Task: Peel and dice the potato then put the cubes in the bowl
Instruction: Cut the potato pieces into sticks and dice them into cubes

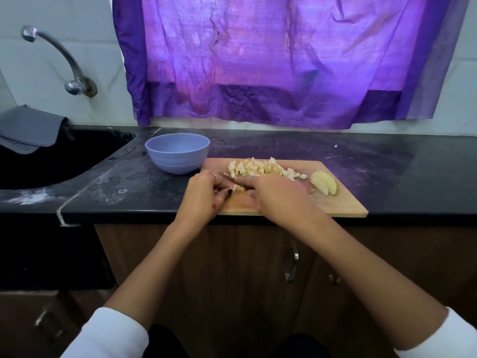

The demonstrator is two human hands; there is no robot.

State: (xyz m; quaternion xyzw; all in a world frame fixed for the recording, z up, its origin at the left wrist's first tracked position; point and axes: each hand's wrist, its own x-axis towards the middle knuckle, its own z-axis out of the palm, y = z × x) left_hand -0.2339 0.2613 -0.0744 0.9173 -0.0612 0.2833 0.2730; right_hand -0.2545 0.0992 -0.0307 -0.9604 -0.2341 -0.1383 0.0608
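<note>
A wooden cutting board lies on the black counter. A heap of pale potato cubes sits at its far side, and two peeled potato slices lie at its right. My right hand grips a knife whose blade points left across the board. My left hand has its fingers curled onto a small potato piece under the blade. The knife handle is hidden by my right hand. An empty blue bowl stands just beyond the board's left corner.
A dark sink with a curved tap is at the left, with a grey mat draped over its rim. A purple curtain hangs behind the counter. Cabinet doors with metal handles are below the counter edge.
</note>
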